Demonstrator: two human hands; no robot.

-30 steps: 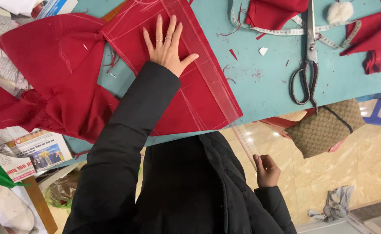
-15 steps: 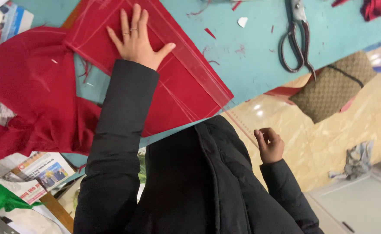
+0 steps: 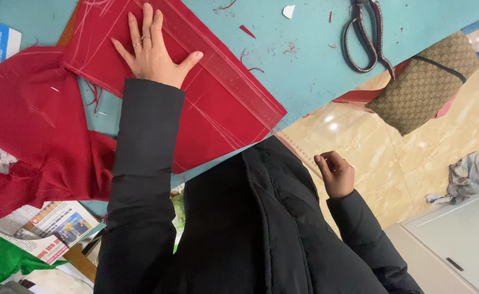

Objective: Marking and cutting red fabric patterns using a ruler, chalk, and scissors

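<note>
A teal table (image 3: 305, 60) is seen from above, with a tiled floor (image 3: 414, 158) beyond its edge. On the table a flat piece of red fabric (image 3: 217, 117), marked with pale chalk lines, is spread so that one corner reaches the table's edge. To its left a larger, crumpled heap of red cloth (image 3: 38, 147) is piled, and under that heap printed newspaper (image 3: 54, 228) and a scrap of green cloth (image 3: 0, 261) are visible. A clear ruler (image 3: 234, 81) is laid slantwise across the flat fabric, its lower end sticking out past the table edge. The left hand (image 3: 155, 54) is pressed flat and open on the red fabric, fingers spread, thumb touching the ruler's edge; rings are worn on two fingers. The right hand (image 3: 335, 174) is held off the table over the floor, fingers loosely curled, just beside the ruler's protruding end; whether anything is pinched in it cannot be told. A patterned tan bag (image 3: 425, 81) hangs at the table's edge, and black-handled scissors (image 3: 367, 35) lie near it. Small red scraps (image 3: 247, 31) are scattered on the table.
</note>
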